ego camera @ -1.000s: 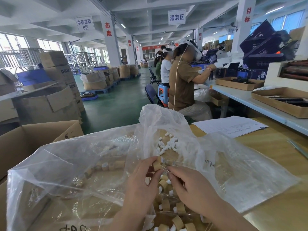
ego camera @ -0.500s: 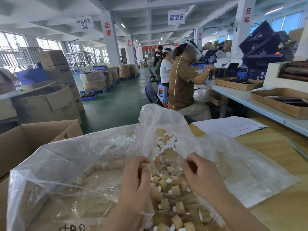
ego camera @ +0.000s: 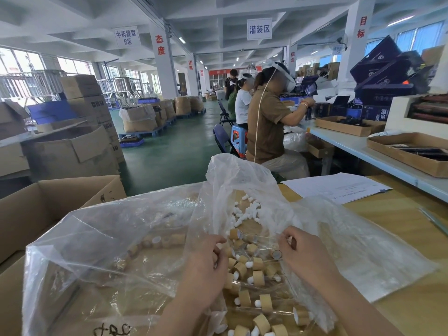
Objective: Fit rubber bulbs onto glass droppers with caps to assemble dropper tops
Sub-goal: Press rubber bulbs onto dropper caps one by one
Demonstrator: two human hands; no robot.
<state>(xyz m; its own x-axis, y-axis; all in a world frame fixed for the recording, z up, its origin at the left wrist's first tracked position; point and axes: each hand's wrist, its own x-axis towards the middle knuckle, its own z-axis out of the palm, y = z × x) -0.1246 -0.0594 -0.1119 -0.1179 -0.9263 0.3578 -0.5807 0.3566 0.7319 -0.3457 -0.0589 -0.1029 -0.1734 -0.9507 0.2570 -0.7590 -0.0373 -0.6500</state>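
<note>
A pile of assembled dropper tops [ego camera: 252, 270], tan caps with white bulbs, lies in a clear plastic bag [ego camera: 109, 238] on the table. Loose white rubber bulbs [ego camera: 246, 212] sit further back in the same bag. One capped glass dropper [ego camera: 238, 235] lies on top of the pile between my hands. My left hand [ego camera: 206, 270] is at the left of the pile with its fingers curled at the bag's edge; what they hold is hidden. My right hand [ego camera: 305, 258] is at the right, its curled fingers pinching clear plastic film.
An open cardboard box [ego camera: 48, 204] stands at my left under the bag. A paper sheet [ego camera: 337, 187] lies on the wooden table [ego camera: 400, 311] at the back right. Seated workers [ego camera: 269, 127] and trays line a long bench [ego camera: 363, 146] ahead on the right.
My hands were together on a cap and a glass dropper; they have since moved apart to either side of the pile, and the capped dropper now lies on the pile.
</note>
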